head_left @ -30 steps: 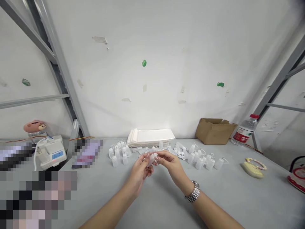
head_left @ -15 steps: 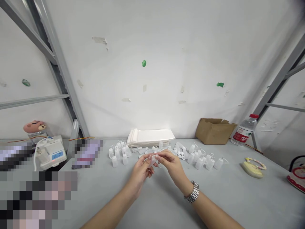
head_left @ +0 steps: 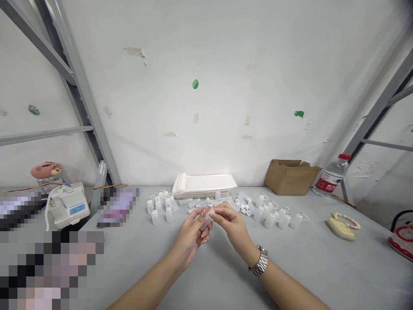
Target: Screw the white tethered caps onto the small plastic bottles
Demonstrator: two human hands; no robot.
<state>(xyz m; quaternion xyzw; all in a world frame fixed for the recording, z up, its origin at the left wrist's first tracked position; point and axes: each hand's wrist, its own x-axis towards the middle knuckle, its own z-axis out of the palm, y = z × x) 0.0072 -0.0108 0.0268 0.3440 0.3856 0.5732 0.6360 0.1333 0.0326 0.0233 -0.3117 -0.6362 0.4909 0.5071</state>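
Observation:
My left hand (head_left: 192,230) is closed around a small translucent plastic bottle (head_left: 205,222), held tilted above the table. At the bottle's top my right hand (head_left: 229,221) pinches a small white cap (head_left: 211,212) between thumb and fingertips. The fingers hide much of both parts. Behind my hands lies a pile of loose clear bottles and caps (head_left: 200,203). To the left stands a group of small bottles with looped straps (head_left: 155,217). Several more capped bottles (head_left: 270,220) stand to the right.
A stack of white sheets (head_left: 206,183) lies against the wall. Right of it are a cardboard box (head_left: 290,178), a water bottle (head_left: 331,178) and a yellow pouch with a beaded loop (head_left: 341,230). A white device (head_left: 69,206) sits at left; a blurred purple item (head_left: 119,207) lies nearby.
The right fingertips have shifted slightly at the bottle's top, and the white cap now shows between the hands. The left fingers have moved a little around the bottle. The surrounding bottles stay put.

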